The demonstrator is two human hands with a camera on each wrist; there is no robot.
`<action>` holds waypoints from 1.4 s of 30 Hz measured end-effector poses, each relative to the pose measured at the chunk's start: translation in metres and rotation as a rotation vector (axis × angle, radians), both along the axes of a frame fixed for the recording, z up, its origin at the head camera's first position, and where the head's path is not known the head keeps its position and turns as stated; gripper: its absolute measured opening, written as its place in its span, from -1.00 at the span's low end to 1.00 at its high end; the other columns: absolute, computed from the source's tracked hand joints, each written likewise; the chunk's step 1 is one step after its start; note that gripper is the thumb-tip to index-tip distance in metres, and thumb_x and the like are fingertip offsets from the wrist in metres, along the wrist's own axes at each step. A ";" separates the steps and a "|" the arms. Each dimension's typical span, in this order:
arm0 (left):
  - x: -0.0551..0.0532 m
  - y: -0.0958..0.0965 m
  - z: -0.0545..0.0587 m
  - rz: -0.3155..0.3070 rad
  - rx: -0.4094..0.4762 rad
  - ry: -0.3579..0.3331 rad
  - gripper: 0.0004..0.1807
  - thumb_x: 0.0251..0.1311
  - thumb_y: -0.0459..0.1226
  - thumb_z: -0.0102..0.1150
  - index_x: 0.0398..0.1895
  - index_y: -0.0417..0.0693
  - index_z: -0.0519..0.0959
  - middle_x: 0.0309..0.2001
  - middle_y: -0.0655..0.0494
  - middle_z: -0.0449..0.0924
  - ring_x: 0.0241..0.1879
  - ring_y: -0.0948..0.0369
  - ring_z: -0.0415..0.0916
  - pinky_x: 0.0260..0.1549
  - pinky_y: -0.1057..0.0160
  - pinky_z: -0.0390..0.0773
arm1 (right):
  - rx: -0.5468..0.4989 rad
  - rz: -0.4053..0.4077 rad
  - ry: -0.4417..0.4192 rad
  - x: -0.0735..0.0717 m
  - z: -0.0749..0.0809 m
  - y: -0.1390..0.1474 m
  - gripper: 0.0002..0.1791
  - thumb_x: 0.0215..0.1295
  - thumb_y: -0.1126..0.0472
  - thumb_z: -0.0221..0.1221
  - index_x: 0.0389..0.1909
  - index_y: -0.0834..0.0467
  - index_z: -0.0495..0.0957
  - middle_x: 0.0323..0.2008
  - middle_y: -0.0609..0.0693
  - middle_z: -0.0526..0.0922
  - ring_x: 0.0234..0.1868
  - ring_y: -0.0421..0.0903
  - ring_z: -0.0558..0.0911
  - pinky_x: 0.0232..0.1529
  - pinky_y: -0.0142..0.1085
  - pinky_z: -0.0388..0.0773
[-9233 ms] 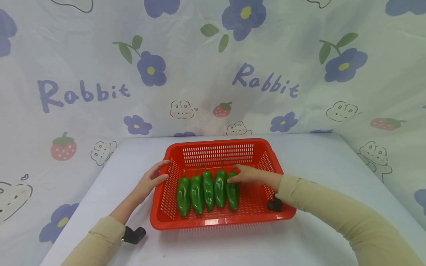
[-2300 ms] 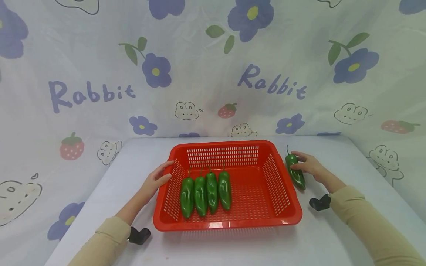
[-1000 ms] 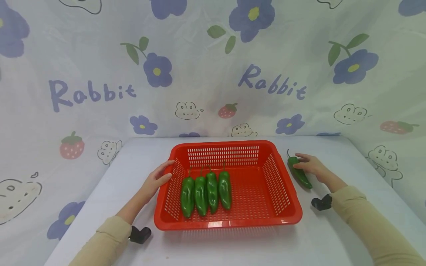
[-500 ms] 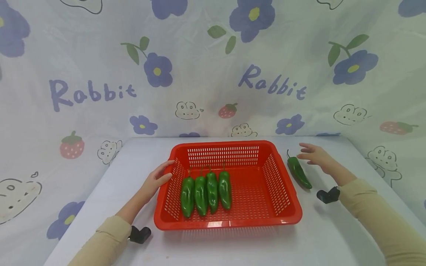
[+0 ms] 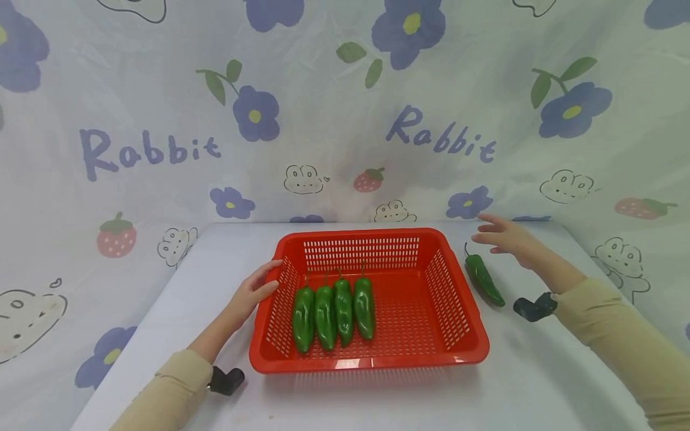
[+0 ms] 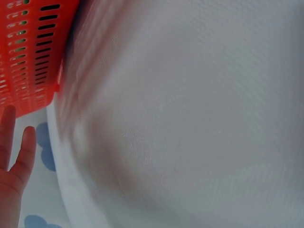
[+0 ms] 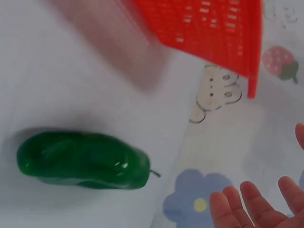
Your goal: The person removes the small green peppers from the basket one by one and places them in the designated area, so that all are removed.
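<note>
A red slotted plastic basket stands mid-table in the head view. Several green chili peppers lie side by side in its left half, stems pointing away. Outside, to the basket's right, a single green chili pepper lies on the table; the right wrist view shows this pepper too. My right hand hovers beyond and right of it, fingers spread and holding nothing. At the basket's left rim my left hand has its fingertips, fingers loosely extended; the left wrist view shows its fingers below the basket wall.
The white-covered table ends at a patterned cloth backdrop with flowers, rabbits and strawberries. Each wrist carries a black camera mount, one at the left wrist, another at the right.
One pepper went from the basket to the table on the right, where its lower end was turned rightward. My right hand then let go and rose away. My left hand stayed at the rim.
</note>
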State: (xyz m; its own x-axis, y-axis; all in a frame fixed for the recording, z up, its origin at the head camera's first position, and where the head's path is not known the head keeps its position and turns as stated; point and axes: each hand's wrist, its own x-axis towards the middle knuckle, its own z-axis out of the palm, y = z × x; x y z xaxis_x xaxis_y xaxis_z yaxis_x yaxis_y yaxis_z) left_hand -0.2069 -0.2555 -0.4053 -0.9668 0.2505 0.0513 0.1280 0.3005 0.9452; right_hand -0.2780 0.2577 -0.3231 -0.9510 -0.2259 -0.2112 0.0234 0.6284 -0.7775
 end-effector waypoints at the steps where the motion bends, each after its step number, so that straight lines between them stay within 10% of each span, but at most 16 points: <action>1: 0.000 0.000 0.000 -0.001 0.004 -0.001 -0.46 0.32 -0.23 -0.11 0.34 -0.11 0.12 0.25 -0.29 0.19 -0.08 0.44 0.42 -0.16 0.29 0.57 | 0.000 0.004 0.006 0.001 0.002 -0.004 -0.13 0.28 0.02 0.06 0.41 0.23 -0.21 0.30 0.42 0.06 0.24 0.30 0.24 0.16 0.10 0.29; 42: -0.001 0.000 -0.001 -0.005 0.017 0.011 -0.47 0.32 -0.25 -0.12 0.33 -0.14 0.12 0.27 -0.28 0.17 -0.08 0.49 0.40 -0.15 0.35 0.55 | -0.178 0.126 -0.081 0.016 0.018 -0.111 -0.19 0.19 0.14 0.16 0.39 0.15 -0.03 0.28 0.30 0.17 0.17 0.22 0.36 0.11 0.00 0.41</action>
State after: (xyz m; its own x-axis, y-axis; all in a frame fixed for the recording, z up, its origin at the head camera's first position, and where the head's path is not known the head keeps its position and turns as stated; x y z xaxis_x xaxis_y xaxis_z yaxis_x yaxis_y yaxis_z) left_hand -0.2077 -0.2554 -0.4068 -0.9650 0.2540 0.0661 0.1396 0.2834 0.9488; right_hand -0.2618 0.1467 -0.3052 -0.8943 -0.3826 -0.2321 0.0201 0.4838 -0.8750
